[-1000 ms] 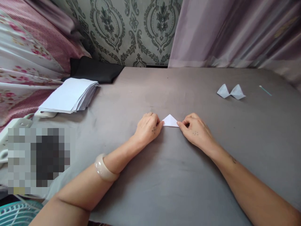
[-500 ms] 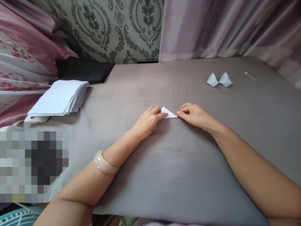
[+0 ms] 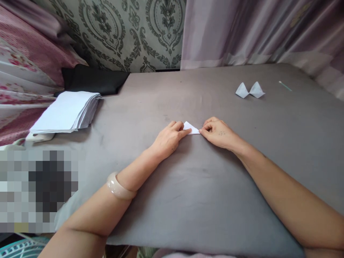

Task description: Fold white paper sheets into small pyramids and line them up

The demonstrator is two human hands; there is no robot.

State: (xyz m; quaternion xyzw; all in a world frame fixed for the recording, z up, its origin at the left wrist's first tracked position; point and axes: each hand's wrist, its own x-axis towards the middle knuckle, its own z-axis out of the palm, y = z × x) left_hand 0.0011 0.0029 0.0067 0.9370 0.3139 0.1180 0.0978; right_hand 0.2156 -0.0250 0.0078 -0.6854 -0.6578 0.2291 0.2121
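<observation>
The bench (image 3: 188, 200) carries folding work that looks partway along: stock lies unused, one folded form sits set aside, and one piece is in hand. The paper stack (image 3: 63, 109) has a flat, uncreased top sheet. Well to the right of the stack and slightly farther away, a two-peaked paper form (image 3: 256, 90) is already folded and touched by neither hand. To the right of the stack, closer to the wearer, the folded triangle (image 3: 194, 131) lies between the hands; its outline is made, but whether any creases are left cannot be told. The left hand (image 3: 168, 141) lays one digit over the triangle, its other fingers curled (whether this grip also pinches from beneath is hidden). The right hand's (image 3: 218, 132) grip pinches the triangle's right corner between thumb and finger.

As for materials, beyond the stack rises a wall (image 3: 134, 21) patterned with dark scrolling medallions, and right of that hangs a smooth mauve curtain (image 3: 228, 28) in soft pleats. The bench wears matte grey cloth with faint wrinkles. Just behind the stack, black material (image 3: 94, 79) lies flat; the stack's own edges fan unevenly. A glossy, cream-coloured round bangle (image 3: 119, 188) circles the left forearm. The triangle is white, crisp and straight-edged.
</observation>
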